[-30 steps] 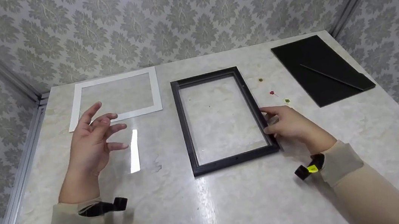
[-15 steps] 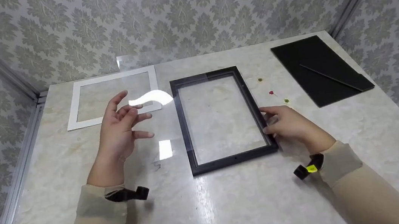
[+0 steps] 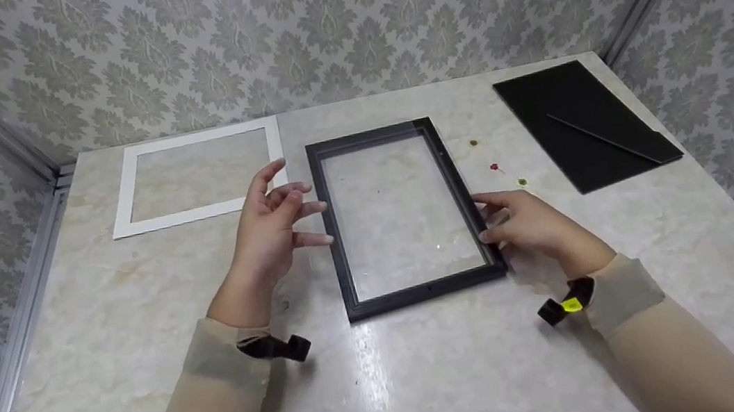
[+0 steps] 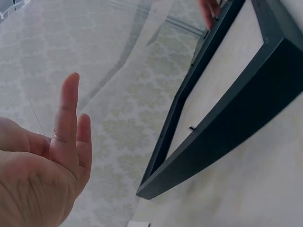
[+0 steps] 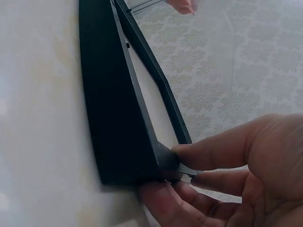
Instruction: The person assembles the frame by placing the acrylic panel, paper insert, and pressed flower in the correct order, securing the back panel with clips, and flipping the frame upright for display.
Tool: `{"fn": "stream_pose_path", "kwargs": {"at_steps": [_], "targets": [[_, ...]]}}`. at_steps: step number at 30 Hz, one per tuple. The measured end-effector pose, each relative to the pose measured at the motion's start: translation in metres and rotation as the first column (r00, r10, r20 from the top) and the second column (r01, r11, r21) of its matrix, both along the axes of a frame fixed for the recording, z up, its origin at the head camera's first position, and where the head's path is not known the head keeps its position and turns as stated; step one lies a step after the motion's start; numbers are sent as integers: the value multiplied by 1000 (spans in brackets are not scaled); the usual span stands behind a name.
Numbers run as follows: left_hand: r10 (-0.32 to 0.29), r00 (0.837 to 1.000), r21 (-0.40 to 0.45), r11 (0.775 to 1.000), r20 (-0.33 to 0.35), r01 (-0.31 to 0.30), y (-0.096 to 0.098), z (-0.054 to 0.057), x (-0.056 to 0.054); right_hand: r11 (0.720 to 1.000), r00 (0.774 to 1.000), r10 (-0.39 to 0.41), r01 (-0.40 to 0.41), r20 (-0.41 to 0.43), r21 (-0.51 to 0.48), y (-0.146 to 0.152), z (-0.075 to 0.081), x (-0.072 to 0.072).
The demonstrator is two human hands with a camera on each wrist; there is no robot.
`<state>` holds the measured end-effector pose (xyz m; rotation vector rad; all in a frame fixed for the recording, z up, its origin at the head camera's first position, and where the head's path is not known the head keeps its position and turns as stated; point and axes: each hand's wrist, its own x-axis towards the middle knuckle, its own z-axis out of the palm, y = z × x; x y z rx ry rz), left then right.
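A black picture frame point(image 3: 430, 289) lies face-down or face-up, I cannot tell which, at the middle of the table. My left hand point(image 3: 266, 229) is beside its left bar, thumb and fingers pinching a clear sheet point(image 4: 109, 52). This see-through pane is barely visible in the head view; it extends above the frame's opening. My right hand point(image 3: 527, 225) grips the frame's right bar near the lower corner. In the right wrist view, thumb and fingers of the right hand point(image 5: 270, 165) hold that corner, and the frame's near side appears slightly blurred.
A white mat with a cut-out window point(image 3: 120, 194) lies at the back left. At the back right is a black backing board point(image 3: 529, 102) with a thin stand leg point(image 3: 604, 138). Several small dried-flower-like bits point(image 3: 494, 167) lie between board and frame. Patterned walls enclose the table.
My left hand has moved right from near the white mat to the frame's left side, bringing the clear sheet over the frame. The right hand keeps its hold on the frame.
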<state>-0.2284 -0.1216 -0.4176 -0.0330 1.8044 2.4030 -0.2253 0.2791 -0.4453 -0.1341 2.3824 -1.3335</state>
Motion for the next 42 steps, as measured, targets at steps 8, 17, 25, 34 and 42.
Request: {"fn": "stream_pose_path", "kwargs": {"at_steps": [8,17,25,34,42], "targets": [[-28,999,-19,999,43,29,18,-15,-2,998,999,-29,32,43,-53,-2,-1,-2],[-32,998,-17,999,57,33,37,-31,-6,996,997,-37,41,63,-74,-1,-3,-3],[-38,996,-45,998,82,42,41,-37,-10,995,996,-31,39,85,-96,-1,-3,-4],[-99,987,-124,986,125,115,32,-36,-13,995,996,-36,44,86,-94,2,-1,-1],[-104,989,-164,979,103,120,27,-40,-13,996,996,-35,41,80,-82,0,-1,-2]]}}
